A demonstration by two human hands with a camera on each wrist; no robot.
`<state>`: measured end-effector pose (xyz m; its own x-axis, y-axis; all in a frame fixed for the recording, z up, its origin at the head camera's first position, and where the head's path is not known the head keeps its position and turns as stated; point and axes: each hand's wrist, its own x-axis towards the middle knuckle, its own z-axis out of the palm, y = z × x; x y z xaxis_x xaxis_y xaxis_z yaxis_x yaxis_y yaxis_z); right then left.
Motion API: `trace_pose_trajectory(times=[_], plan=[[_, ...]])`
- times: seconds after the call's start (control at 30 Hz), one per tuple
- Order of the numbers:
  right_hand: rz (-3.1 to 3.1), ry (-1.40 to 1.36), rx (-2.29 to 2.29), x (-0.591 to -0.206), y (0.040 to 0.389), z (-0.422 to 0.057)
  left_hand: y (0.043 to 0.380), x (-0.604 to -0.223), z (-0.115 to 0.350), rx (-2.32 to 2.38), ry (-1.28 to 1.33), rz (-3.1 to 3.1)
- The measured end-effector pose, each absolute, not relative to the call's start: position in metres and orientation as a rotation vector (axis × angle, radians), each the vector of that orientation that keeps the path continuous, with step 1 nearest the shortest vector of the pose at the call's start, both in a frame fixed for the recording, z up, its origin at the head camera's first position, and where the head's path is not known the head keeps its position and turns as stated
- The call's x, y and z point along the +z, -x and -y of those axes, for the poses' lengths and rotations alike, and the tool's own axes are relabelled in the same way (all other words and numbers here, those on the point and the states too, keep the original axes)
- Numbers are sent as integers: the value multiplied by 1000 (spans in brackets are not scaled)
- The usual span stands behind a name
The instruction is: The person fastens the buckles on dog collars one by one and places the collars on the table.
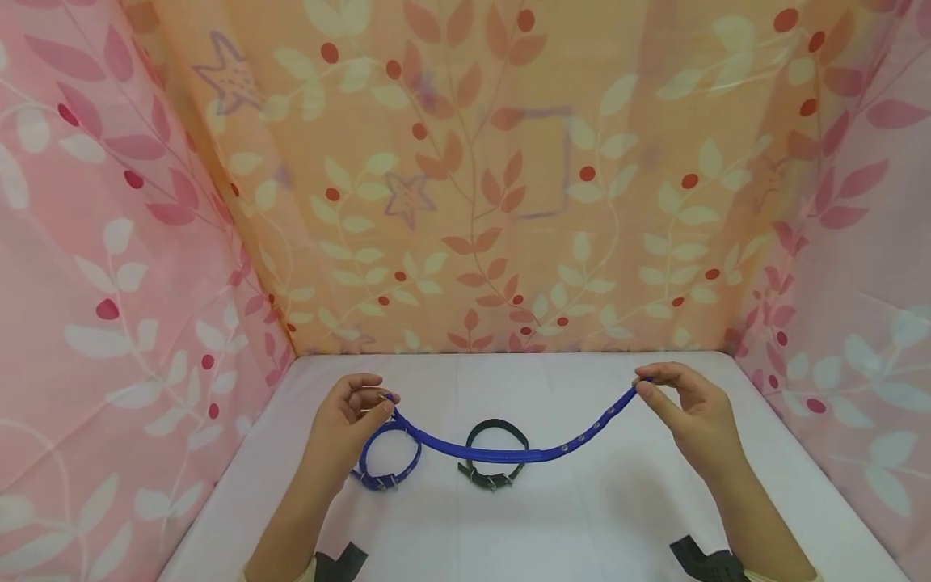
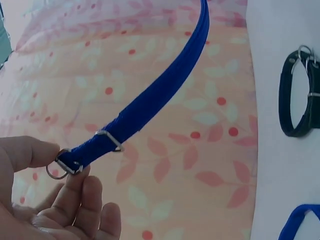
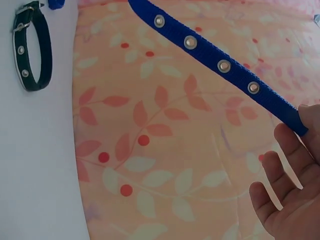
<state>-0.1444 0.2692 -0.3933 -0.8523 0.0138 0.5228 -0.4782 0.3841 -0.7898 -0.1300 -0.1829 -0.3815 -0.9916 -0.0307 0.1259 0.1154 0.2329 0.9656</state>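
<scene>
A blue collar (image 1: 502, 456) hangs unbuckled in a shallow curve between both hands, above the table. My left hand (image 1: 354, 416) pinches its buckle end between thumb and fingertip; the metal buckle (image 2: 67, 162) and a strap loop (image 2: 111, 141) show in the left wrist view. With thumb and forefinger, my right hand (image 1: 691, 404) pinches the other end, near several metal eyelets (image 3: 224, 66). Behind the strap lies a buckled black collar (image 1: 489, 478), formed into a ring. A second blue collar (image 1: 389, 482), also buckled into a ring, lies close by my left hand.
A white-covered table (image 1: 567, 525) lies beneath the hands. Patterned cloth stands around it: an orange back wall (image 1: 473, 267), a pink left side (image 1: 167, 323) and a pink right side (image 1: 858, 323). Black straps (image 1: 342, 562) show at both wrists.
</scene>
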Motion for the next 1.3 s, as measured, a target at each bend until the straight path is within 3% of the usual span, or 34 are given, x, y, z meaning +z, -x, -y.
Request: trace_pose_trajectory(times=[0.43,1.0,1.3], plan=[[1953,-748,1937,-396,131,-240,111,-385,157,-1792,221,2315],[2205,-633,1571,-412,118,-199,101,-402,127,-1560,413,2356],[2188,-720,1453,-419,113,-182,98,-410,114,-1473,555,2321]])
